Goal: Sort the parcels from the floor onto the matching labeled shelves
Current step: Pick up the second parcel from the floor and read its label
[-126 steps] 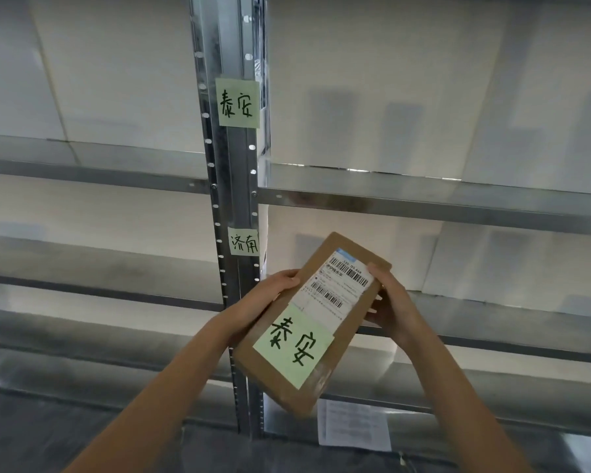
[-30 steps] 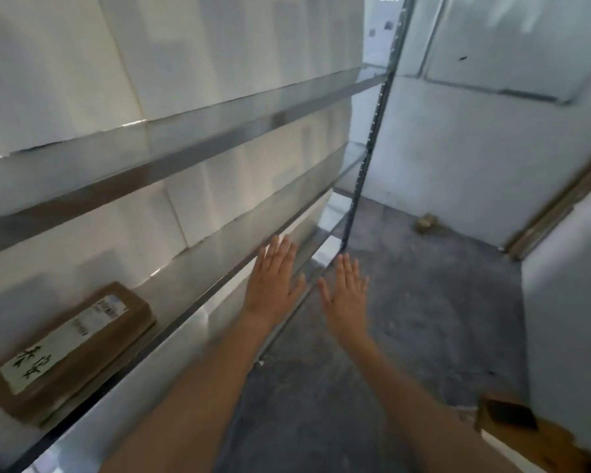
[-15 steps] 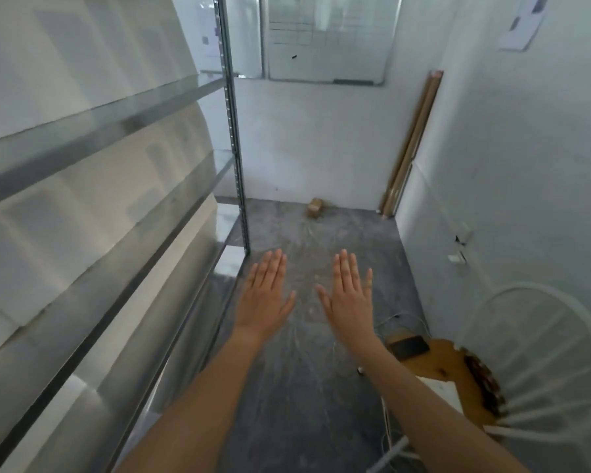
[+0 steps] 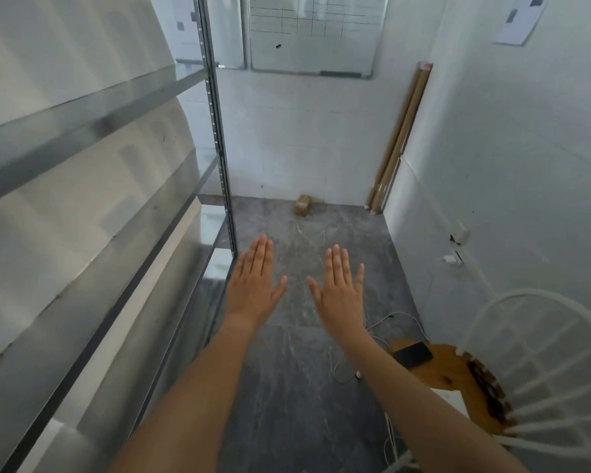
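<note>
left hand (image 4: pixel 255 291): my arm out straight, palm down, fingers flat, grip wide, holding nothing
right hand (image 4: pixel 339 292): same pose, just beside left
parcel (image 4: pixel 302 204): on floor (image 4: pixel 287 387), well beyond hands, at far wall

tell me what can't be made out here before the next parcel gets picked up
- Parcel on the floor by the far wall: too small in the head view to read any label.
- Shelves: no labels in view, cut off by the left edge.
- Whiteboard: top cut off by the frame, grid writing too faint.
- Phone: screen dark.
- Left hand and right hand: open and empty, palms face away.
</note>
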